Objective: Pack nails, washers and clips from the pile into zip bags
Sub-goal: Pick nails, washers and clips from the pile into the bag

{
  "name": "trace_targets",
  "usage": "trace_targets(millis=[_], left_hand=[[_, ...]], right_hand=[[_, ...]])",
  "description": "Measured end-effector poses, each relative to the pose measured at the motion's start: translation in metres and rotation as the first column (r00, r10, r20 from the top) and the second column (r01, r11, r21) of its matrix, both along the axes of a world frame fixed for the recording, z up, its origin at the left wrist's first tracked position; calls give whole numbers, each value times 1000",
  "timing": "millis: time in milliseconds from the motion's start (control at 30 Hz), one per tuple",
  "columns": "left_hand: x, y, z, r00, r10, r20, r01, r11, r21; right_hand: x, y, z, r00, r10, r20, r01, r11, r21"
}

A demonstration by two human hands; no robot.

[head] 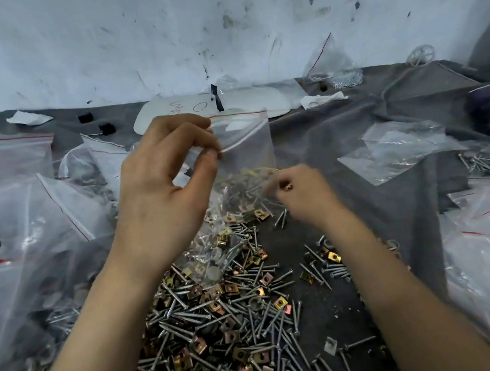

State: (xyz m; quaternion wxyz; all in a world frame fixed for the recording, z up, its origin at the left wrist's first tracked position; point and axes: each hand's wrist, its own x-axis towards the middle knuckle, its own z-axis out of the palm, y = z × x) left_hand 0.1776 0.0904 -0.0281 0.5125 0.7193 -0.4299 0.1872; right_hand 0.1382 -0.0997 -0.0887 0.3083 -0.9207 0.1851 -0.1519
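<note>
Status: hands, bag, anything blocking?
Left hand pinches zip bag by its top, above the pile. Right hand grips small gold clip beside bag, blurred. Nothing seen blocking.

Only the person's arms show, both bare, with skin uncovered from the lower edge of view to the wrists. The left forearm [94,329] is broad and smooth, and the left hand [157,190] has slim fingers [180,131] and a short, trimmed thumbnail [210,152]. The right forearm [407,288] looks alike; the right hand [303,191] is blurred, its details indistinct.
</note>
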Motion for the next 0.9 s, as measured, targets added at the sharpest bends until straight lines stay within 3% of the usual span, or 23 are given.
trace_targets(millis=[100, 233, 367, 467, 567, 633, 733, 900], left_hand=[[2, 2, 2, 1000, 5, -8, -5, 1000, 0], [3, 2, 1, 1000, -1, 3, 1, 1000, 14], [2, 1, 0, 1000, -16, 6, 16, 1000, 7], [0, 0, 1, 1000, -22, 5, 22, 1000, 17], [1, 0, -1, 998, -56, -34, 57, 998, 24], [-1, -1, -2, 994, -90, -56, 92, 995, 36], [-4, -4, -4, 992, -124, -30, 126, 990, 71], [-5, -4, -4, 990, -142, -3, 142, 987, 80]], right_hand=[[6, 3, -22, 962, 34, -270, -58, 995, -80], [10, 7, -26, 967, 4, -255, -33, 993, -109], [6, 2, -20, 988, -9, -153, -5, 996, -88], [1, -7, 1, 999, -40, 15, 39, 999, 38], [-11, -7, 32, 956, -75, 285, -24, 944, 328], [-23, 0, 58, 834, -89, 545, -215, 857, 468], [-41, 14, 86, 678, -22, 735, -377, 848, 373], [-43, 34, 90, 791, 92, 605, -228, 962, 153]])
